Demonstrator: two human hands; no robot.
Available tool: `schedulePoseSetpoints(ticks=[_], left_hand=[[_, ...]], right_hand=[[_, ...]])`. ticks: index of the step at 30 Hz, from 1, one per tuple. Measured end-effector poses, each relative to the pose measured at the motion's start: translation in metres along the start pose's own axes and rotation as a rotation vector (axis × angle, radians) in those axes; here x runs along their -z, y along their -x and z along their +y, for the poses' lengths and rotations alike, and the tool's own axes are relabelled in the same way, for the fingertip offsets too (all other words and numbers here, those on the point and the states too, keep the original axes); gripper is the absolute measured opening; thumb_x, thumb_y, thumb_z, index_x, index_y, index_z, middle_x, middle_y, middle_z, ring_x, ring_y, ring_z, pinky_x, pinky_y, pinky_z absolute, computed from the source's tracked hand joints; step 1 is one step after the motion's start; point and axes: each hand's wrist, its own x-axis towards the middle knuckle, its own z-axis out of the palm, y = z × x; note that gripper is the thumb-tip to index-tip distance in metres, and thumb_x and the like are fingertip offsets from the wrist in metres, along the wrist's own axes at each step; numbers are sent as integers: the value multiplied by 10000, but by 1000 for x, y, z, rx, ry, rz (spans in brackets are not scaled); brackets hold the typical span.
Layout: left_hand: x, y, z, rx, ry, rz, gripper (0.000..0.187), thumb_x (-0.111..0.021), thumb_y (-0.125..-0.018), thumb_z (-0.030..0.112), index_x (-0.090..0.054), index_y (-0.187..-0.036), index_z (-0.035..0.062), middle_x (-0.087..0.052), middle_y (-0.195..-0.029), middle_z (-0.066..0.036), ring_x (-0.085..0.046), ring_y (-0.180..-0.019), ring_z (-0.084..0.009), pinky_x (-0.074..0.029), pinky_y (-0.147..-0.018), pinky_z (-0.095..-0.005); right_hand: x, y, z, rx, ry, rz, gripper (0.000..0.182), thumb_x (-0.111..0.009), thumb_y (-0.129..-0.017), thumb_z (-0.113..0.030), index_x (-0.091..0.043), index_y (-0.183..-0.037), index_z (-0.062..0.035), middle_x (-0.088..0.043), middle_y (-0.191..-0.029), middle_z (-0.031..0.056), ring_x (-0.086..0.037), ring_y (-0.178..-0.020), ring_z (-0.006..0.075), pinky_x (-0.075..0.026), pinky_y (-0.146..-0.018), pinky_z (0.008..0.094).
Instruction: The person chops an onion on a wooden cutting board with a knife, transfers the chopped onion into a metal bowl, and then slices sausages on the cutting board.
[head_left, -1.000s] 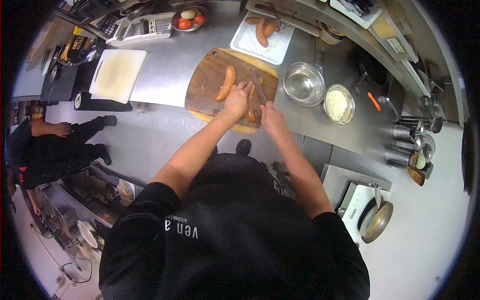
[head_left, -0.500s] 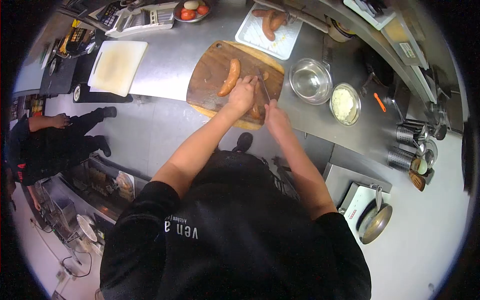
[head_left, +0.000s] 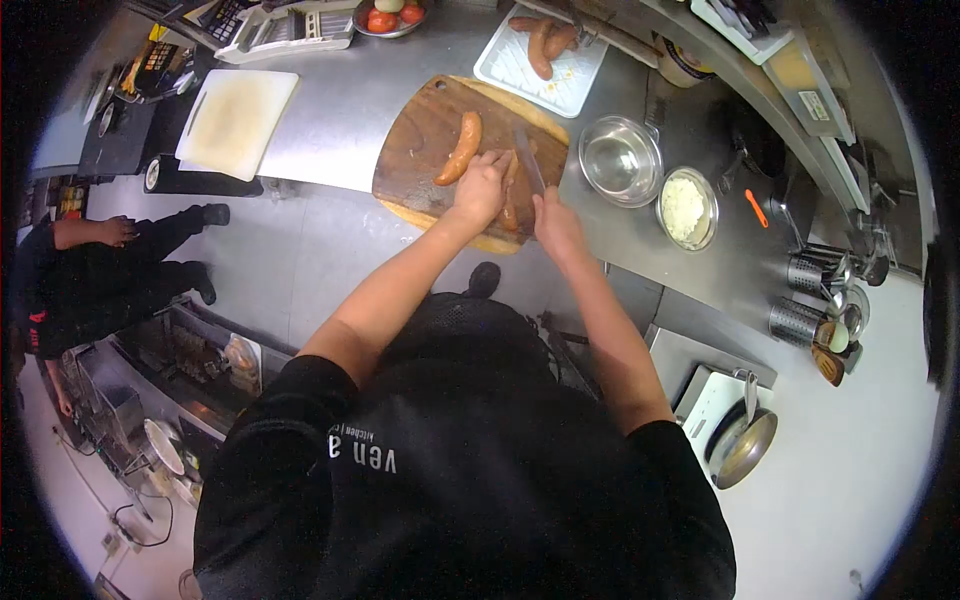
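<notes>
My right hand (head_left: 557, 222) is closed around the handle of a knife (head_left: 529, 160), whose blade points away from me over the wooden cutting board (head_left: 415, 150). Just left of the blade, my left hand (head_left: 482, 188) presses its bent fingers on a sausage (head_left: 510, 212); the fingers partly cover it. A whole sausage (head_left: 460, 150) lies on the board beyond and left of that hand. Whether the blade touches the held sausage is hard to make out.
A white tray (head_left: 490, 70) with several sausages is behind the board. On the right stand a metal bowl (head_left: 620, 160), a bowl of chopped white food (head_left: 684, 208) and an orange-handled tool (head_left: 756, 208). A white cutting board (head_left: 235, 120) lies left. Another person (head_left: 110, 270) is at far left.
The knife blade has turned to show its broad side more. A small slice seen beside it before is no longer visible. My left hand stays on the sausage.
</notes>
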Motion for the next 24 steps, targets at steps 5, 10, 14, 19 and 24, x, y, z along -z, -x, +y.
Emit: schedulePoseSetpoints(ticks=[5,10,14,19,24], left_hand=[[-3,-4,-2,4,-31,0,391,-596,-804,67,-569,-1186,-9,-562,-1175,-174,-534,-1042,-364,-450,-900,-406],[-3,-4,-2,5,-38,0,373,-574,-830,114,-572,-1185,0,-567,-1158,-165,-538,-1033,-359,-455,-893,-405],[0,-7,-3,16,-6,-27,365,-562,-842,133,-573,-1182,1,-569,-1147,-165,-537,-1036,-358,-455,-895,-404],[0,-6,-3,27,-24,-27,399,-622,-791,79,-572,-1177,-12,-576,-1131,-182,-547,-1031,-359,-451,-899,-404],[-4,-1,-3,16,34,88,414,-666,-748,62,-596,-1149,-17,-592,-1127,-188,-562,-1025,-354,-459,-894,-396]], right_hand=[[11,17,-11,-25,29,-110,259,-390,-968,-265,-435,-972,-10,-611,-752,282,-594,-759,478,-450,-682,560],[13,20,-15,-58,49,-130,276,-390,-967,-279,-435,-971,-7,-613,-770,284,-593,-767,478,-445,-691,568],[-11,-5,-4,-7,-8,-102,283,-406,-968,-265,-438,-942,15,-592,-747,319,-577,-748,501,-438,-683,572],[-26,-47,-9,50,-51,-6,290,-401,-966,-266,-453,-965,20,-589,-770,334,-577,-765,505,-442,-700,570],[0,-20,-2,22,-12,-9,292,-398,-966,-272,-455,-984,14,-600,-793,324,-580,-788,501,-442,-713,568]])
